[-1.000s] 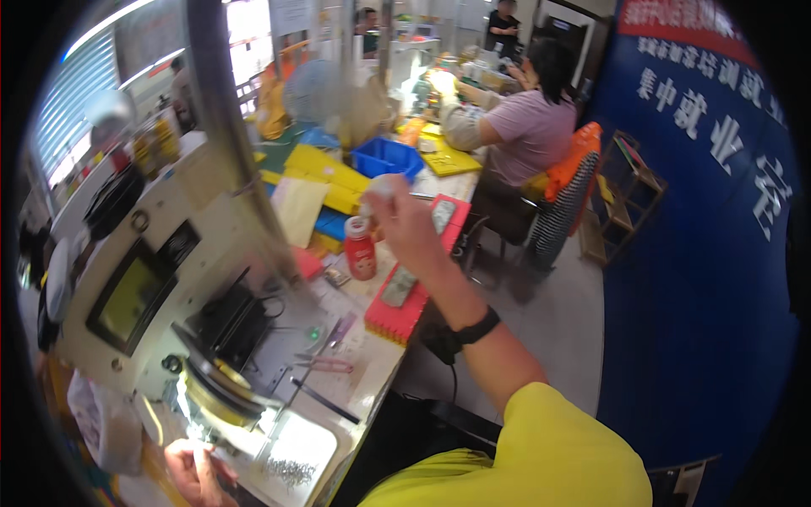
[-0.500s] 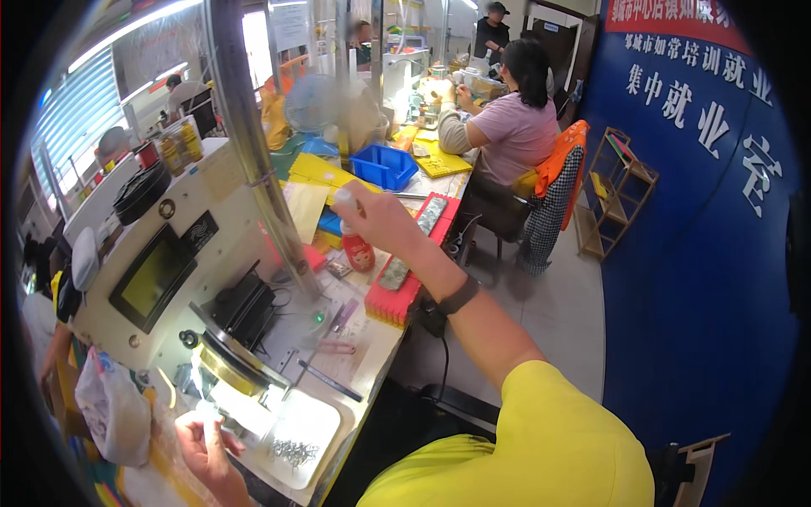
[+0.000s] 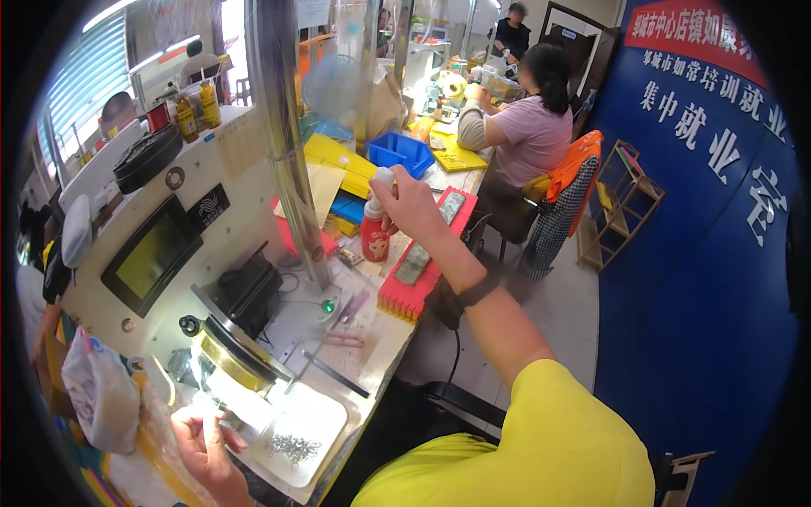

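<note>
My right hand (image 3: 411,204) reaches out over the far part of the bench, beside a red bottle (image 3: 375,239) with a pale upper part. Its thumb and fingers are closed on a small white cap-like piece (image 3: 384,176) just above the bottle; whether that piece touches the bottle is unclear. Low on the left, my left hand (image 3: 207,444) is in a pinch under the bright lamp, its fingertips lost in glare, so what they hold cannot be made out. By it lies a white tray (image 3: 325,410) with many small metal pieces (image 3: 293,448).
A yellow round-framed lamp or magnifier (image 3: 232,359) stands by the tray. Red stacked trays (image 3: 397,306) carry grey strips along the bench edge. A metal post (image 3: 296,169) rises near a blue bin (image 3: 400,154). A co-worker (image 3: 532,127) sits further along.
My view has shifted slightly. The right hand stays over the bottle with the white piece, now lying slightly more to the right in view. The left hand keeps its pinch.
</note>
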### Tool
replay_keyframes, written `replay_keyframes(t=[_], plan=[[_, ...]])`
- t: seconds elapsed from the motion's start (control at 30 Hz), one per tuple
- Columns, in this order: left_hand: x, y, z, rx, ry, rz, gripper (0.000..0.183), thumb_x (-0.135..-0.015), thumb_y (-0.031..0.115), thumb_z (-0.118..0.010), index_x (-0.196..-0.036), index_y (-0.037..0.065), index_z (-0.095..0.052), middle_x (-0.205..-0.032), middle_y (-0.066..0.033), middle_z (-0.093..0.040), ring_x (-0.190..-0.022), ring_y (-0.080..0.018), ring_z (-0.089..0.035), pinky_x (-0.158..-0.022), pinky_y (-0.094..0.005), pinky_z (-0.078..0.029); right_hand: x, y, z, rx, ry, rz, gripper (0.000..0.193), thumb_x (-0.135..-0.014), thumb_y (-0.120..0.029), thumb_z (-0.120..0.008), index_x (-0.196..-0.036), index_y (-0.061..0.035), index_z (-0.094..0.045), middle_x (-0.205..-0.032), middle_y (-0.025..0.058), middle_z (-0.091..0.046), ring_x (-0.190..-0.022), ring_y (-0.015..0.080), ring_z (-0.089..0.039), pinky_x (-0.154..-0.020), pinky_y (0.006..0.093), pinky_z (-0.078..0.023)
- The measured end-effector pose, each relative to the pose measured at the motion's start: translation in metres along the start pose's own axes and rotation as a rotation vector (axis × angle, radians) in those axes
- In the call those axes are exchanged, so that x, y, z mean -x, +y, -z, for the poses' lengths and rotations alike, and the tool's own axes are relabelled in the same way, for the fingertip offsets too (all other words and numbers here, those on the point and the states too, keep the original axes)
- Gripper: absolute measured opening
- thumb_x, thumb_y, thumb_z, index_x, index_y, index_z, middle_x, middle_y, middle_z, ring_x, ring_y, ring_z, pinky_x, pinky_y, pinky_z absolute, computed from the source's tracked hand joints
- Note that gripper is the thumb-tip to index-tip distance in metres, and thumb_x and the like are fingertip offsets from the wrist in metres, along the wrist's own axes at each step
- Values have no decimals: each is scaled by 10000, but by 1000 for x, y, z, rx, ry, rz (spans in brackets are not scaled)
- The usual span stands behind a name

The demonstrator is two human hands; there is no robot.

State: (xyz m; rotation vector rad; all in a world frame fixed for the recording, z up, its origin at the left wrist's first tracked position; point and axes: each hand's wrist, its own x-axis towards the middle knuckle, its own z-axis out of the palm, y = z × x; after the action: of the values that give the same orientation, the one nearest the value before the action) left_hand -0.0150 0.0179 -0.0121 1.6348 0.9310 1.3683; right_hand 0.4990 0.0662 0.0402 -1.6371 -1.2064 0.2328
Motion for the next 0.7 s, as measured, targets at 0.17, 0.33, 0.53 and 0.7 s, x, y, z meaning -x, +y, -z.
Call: replay_keyframes(t=[0.17, 0.33, 0.53, 0.7], plan=[[3, 5, 2, -42, -14, -1, 64, -1167, 88, -542, -1160, 25, -553, -975, -54, -610, -603, -80, -565, -550, -204, -433, 2, 9, -11, 459, 125, 362, 379, -1084, -337, -710, -1235, -20, -567, -914, 266, -779, -796, 439, -790, -660, 511, -616], [2, 18, -7, 4, -50, 23, 61, -1167, 83, -545, -1164, 23, -557, -996, -60, -614, -613, -83, -568, -555, -204, -437, 2, 13, -6, 437, 77, 300, 475, -1081, -381, -706, -1364, -33, -549, -974, 306, -775, -887, 489, -772, -724, 541, -609], [-1, 20, -7, -11, -22, 10, 27, -1134, 18, -581, -1159, 29, -576, -950, -50, -630, -647, -91, -590, -587, -211, -434, 5, 1, 5, 220, 67, 113, 779, -1064, -534, -707, -1541, 30, -461, -1075, 335, -778, -837, 478, -785, -724, 525, -628], [-1, 17, -7, -53, -2, 0, 66, -1125, 3, -602, -1181, 35, -593, -1038, -76, -700, -699, -106, -616, -638, -235, -478, 70, -64, 49, -144, 93, -7, 508, -1105, -404, -688, -1395, 4, -602, -917, 112, -802, -519, 130, -621, -482, 275, -514]])
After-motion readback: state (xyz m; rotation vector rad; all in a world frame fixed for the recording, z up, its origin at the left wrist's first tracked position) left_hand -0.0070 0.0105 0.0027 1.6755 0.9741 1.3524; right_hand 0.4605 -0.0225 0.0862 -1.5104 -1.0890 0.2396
